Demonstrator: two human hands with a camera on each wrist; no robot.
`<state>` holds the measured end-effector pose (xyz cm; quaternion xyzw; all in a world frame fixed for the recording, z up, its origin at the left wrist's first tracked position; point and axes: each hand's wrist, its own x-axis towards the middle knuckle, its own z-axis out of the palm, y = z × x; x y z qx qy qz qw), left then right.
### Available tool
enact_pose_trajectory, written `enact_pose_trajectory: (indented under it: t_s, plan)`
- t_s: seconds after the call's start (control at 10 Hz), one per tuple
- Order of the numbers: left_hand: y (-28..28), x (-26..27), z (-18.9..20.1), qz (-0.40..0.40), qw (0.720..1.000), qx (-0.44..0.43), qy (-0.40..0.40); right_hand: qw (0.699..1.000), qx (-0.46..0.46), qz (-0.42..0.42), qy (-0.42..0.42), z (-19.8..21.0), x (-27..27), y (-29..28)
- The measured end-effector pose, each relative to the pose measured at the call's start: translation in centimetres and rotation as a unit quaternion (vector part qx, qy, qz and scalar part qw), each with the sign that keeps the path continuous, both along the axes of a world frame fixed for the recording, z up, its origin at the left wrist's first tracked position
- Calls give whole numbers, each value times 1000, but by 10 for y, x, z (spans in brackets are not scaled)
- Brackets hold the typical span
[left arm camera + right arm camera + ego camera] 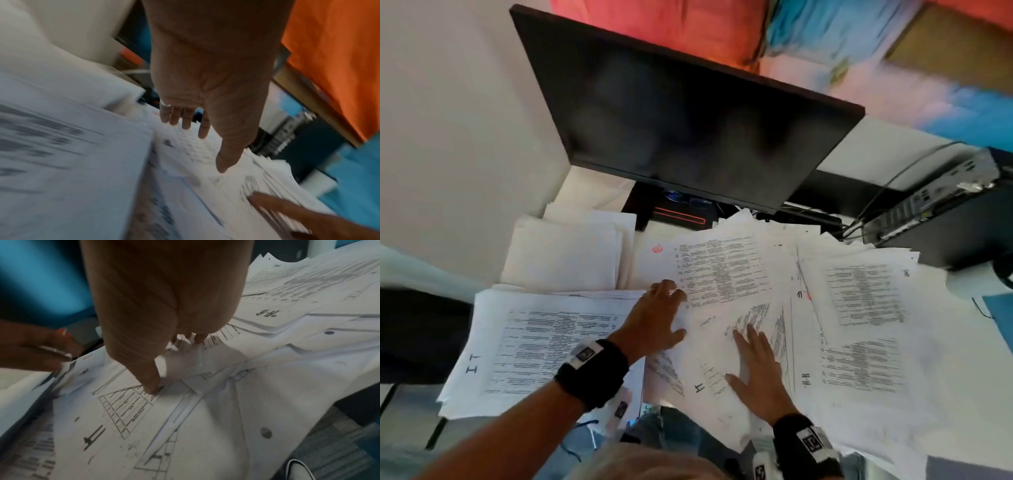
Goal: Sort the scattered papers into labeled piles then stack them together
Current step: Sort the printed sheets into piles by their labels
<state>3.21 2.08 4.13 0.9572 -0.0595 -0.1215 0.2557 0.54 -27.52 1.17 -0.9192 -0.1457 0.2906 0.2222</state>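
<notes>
Printed sheets cover the desk. At the left lies a pile marked "IT" (534, 342), blurred in the left wrist view (61, 162). A pile marked "H.R" (859, 342) spreads out at the right (298, 293). Between them loose sheets overlap at angles. My left hand (671, 308) is spread, fingers straight, over the middle sheets (186, 118). My right hand (753, 356) lies flat on a slanted sheet marked "IT" (709, 359); its thumb tip and fingertips press that sheet (115, 426). Neither hand holds anything.
A blank white pile (565, 253) sits at the back left. A dark monitor (681, 116) stands behind the papers, with a computer case and cables (945, 219) at the right. Sheets overhang the desk's near edge.
</notes>
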Motion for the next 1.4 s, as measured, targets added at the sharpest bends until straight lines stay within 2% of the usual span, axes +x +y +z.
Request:
enact_pose_trajectory:
  t_s: [0.1,0.2,0.3,0.4,0.5,0.6,0.7,0.8,0.9,1.0,1.1,1.2,1.3,1.4]
  plan:
    - [-58,40,-12,-22,998,48,30,997,61,-43,19,-2,-1,-6]
    - [-83,63,-34,-5,996,75,51,973,175,-152,-1,7,-1,-22]
    - [-92,74,-44,4,992,112,63,932,212,-291,-40,20,3,-61]
    - [-101,78,-44,-37,989,138,46,877,227,-421,-55,32,15,-112]
    - [-110,82,-35,-90,982,163,35,823,248,-508,-66,50,41,-165]
    - [-121,87,-26,-100,979,171,49,802,211,-552,-86,45,75,-218]
    - [-129,92,-9,-72,981,171,63,794,158,-586,-41,31,110,-258]
    - [-139,101,9,5,984,177,22,723,236,-643,90,21,133,-269]
    - [-168,102,29,39,985,138,-92,684,239,-683,94,11,158,-249]
    - [-218,107,43,0,979,75,-188,634,237,-734,62,8,184,-218]
    - [-251,110,33,-108,971,24,-212,675,246,-694,45,26,181,-210]
    - [-251,106,12,-33,984,25,-173,618,379,-680,111,21,171,-215]
    - [-241,98,11,132,983,-90,-94,611,375,-694,64,2,166,-238]
    - [-220,95,1,196,960,-198,-23,689,313,-652,40,14,145,-256]
